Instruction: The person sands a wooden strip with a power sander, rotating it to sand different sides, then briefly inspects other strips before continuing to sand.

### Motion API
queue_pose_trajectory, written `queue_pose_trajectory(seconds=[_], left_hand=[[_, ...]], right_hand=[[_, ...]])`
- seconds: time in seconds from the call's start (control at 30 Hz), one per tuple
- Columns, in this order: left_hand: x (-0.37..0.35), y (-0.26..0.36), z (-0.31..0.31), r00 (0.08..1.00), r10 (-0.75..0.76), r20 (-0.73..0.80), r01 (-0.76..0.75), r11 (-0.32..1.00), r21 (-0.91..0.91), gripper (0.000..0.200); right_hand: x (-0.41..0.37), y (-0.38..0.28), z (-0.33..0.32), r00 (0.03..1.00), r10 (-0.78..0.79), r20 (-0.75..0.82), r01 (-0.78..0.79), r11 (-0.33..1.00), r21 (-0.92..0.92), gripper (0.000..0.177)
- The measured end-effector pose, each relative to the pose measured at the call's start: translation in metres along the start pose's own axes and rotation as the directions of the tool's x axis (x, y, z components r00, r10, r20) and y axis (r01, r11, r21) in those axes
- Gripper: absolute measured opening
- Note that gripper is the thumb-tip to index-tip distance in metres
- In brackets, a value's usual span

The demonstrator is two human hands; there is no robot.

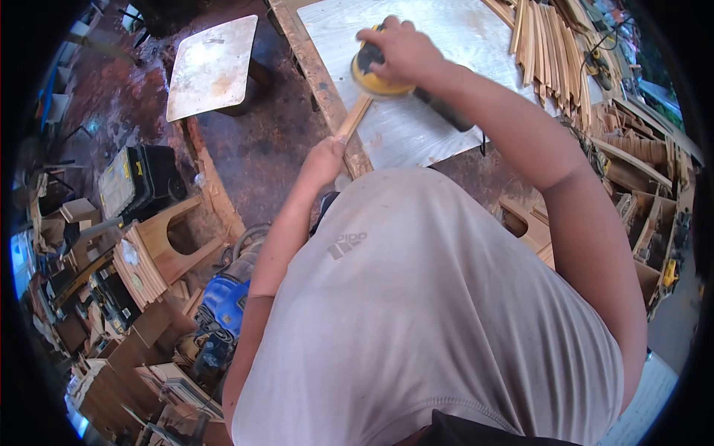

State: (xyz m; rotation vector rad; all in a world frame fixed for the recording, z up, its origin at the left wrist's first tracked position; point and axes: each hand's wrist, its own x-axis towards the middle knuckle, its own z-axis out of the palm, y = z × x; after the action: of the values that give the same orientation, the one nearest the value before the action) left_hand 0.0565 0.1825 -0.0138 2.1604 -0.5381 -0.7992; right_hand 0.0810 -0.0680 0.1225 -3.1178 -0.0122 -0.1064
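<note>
My right hand [405, 53] is wrapped over the top of a yellow and black orbital sander [372, 74]. A dark dust canister [446, 111] sticks out behind it, below my forearm. The sander rests on or just above a narrow wood strip [355, 117], hiding the strip's far end. My left hand [324, 160] is closed around the near end of this strip, at the left edge of the workbench. Beneath them lies a pale, wood-grained board [405, 141] on the bench top.
Many thin wood strips [547, 52] lie piled at the bench's right. A small square-topped table [212, 67] stands beyond the bench at left. On the floor are a black toolbox [141, 182], a blue machine [225, 301] and cut wood panels [160, 253]. Shelved offcuts [647, 223] stand at right.
</note>
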Motion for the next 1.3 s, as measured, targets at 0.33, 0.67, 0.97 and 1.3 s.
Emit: queue_pose_trajectory(seconds=[0.33,0.67,0.97,1.3], left_hand=[[-0.003,0.002,-0.001,0.997,-0.062,0.05,0.065,0.996,-0.056,0.05],[-0.002,0.003,-0.004,0.994,-0.11,0.021,0.111,0.993,-0.034,0.049],[-0.009,0.012,-0.011,0.999,-0.048,-0.007,0.048,0.997,0.063,0.048],[-0.013,0.025,-0.016,0.999,-0.019,-0.03,0.023,0.992,0.124,0.049]], right_hand=[[0.046,0.07,-0.021,0.977,0.2,0.068,-0.2,0.98,0.002,0.055],[0.019,0.016,-0.014,0.996,0.023,0.086,-0.027,0.999,0.045,0.049],[-0.017,-0.048,-0.018,0.987,-0.134,0.088,0.126,0.988,0.083,0.054],[-0.003,-0.02,-0.022,0.997,-0.018,0.075,0.017,1.0,0.019,0.057]])
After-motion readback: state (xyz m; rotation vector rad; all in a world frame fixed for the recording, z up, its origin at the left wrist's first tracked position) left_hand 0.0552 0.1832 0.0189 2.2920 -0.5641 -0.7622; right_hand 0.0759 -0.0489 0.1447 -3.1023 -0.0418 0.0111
